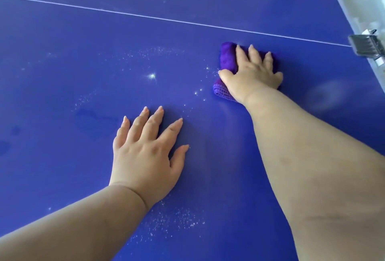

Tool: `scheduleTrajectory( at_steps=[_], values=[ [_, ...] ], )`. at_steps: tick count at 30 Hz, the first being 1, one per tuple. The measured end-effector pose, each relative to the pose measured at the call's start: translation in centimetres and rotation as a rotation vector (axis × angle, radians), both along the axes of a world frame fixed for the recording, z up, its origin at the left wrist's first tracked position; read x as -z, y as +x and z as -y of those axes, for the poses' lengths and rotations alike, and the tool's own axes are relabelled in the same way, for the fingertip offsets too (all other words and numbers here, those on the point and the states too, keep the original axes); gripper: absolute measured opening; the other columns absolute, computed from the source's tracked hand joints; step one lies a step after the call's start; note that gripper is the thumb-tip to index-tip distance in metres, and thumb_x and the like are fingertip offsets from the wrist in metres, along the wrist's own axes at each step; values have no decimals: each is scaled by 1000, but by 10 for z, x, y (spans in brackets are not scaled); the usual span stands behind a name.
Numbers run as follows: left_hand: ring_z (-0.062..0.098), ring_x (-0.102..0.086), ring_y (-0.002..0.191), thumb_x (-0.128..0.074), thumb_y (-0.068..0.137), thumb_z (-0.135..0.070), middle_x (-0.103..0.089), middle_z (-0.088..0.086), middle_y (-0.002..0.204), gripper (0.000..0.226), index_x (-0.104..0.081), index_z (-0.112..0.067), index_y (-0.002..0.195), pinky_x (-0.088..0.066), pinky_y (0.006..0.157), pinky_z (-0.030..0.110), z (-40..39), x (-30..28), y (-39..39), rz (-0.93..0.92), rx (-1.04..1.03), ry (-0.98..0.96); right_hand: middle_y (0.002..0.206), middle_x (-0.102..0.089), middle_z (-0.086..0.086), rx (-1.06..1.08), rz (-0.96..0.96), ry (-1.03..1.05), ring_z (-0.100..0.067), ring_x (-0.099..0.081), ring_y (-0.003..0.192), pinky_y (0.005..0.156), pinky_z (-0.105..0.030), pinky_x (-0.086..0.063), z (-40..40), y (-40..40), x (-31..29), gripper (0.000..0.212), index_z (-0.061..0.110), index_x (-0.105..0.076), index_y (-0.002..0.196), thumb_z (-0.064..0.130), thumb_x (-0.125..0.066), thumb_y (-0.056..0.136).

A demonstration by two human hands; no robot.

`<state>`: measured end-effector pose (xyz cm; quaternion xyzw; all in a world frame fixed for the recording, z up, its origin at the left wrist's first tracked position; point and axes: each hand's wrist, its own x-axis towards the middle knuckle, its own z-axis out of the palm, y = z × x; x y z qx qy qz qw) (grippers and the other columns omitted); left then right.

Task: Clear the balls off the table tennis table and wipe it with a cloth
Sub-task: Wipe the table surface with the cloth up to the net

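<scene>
One blue table tennis table [62, 52] fills the view; no balls visible on it. One thin white line [145, 17] crosses the surface from 9 o'clock toward 3 o'clock, sloping down to the right. Fine water droplets [173, 221] speckle the surface in scattered patches, one near 6 o'clock and more around centre, with one bright glint among them. Left hand [145, 152], at roughly 7 o'clock of centre: palm down, flat on the bare table, all five fingers straight and spread, holding nothing. Right hand [252, 73], at about 2 o'clock of the left hand and well apart from it: palm down on one folded purple cloth [227, 56], fingers extended and pressing it onto the table, thumb out to the left. Cloth lies just below the white line. One metal net clamp [366, 47] sits at the table's right edge, near 3 o'clock.
</scene>
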<state>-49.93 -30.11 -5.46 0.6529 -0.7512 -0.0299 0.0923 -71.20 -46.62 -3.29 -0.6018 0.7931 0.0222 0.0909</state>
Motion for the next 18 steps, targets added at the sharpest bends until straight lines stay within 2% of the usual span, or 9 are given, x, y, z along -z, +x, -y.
scheduleTrajectory(
  at_steps=[3,6,9,12,15,18],
  values=[
    [32,-39,137,-40,87,-55,-49,5,143,51,-58,-33,130,-24,114,55,1,-3,0,19,-6,31,162,-1,14,-193,17,-11,-24,4,149,110,-57,-18,-29,20,-3,73,45,-8,150,62,-33,84],
    [32,-38,137,-38,87,-56,-49,5,143,53,-57,-33,131,-24,114,54,1,-4,-1,23,-1,50,162,-5,15,-338,1,-53,-19,0,150,110,-52,-21,-82,4,-2,73,44,-11,150,62,-32,83],
    [31,-38,137,-38,88,-56,-48,4,144,53,-57,-33,132,-24,114,55,1,-4,-1,8,-3,61,161,-10,17,-229,-27,-53,-16,-5,149,112,-48,-24,-92,-36,-4,75,45,-16,149,68,-31,79],
    [31,-38,138,-38,88,-55,-49,4,144,52,-57,-33,132,-24,114,55,0,-4,0,-6,-4,59,161,-8,17,-23,-45,-15,-18,-3,149,115,-52,-21,-50,-61,-4,70,45,-14,149,67,-33,86],
    [31,-40,136,-39,88,-55,-50,5,143,51,-58,-33,131,-24,113,55,1,-1,0,-17,0,38,161,-2,17,119,-21,12,-22,2,149,113,-59,-16,11,-52,-2,67,45,-11,150,61,-30,88],
    [32,-42,135,-41,87,-54,-51,5,142,51,-59,-34,130,-26,112,57,1,-1,0,-19,-8,32,162,-2,14,117,42,2,-26,3,149,111,-62,-15,54,-16,-4,68,42,-10,151,58,-27,87]
  ],
)
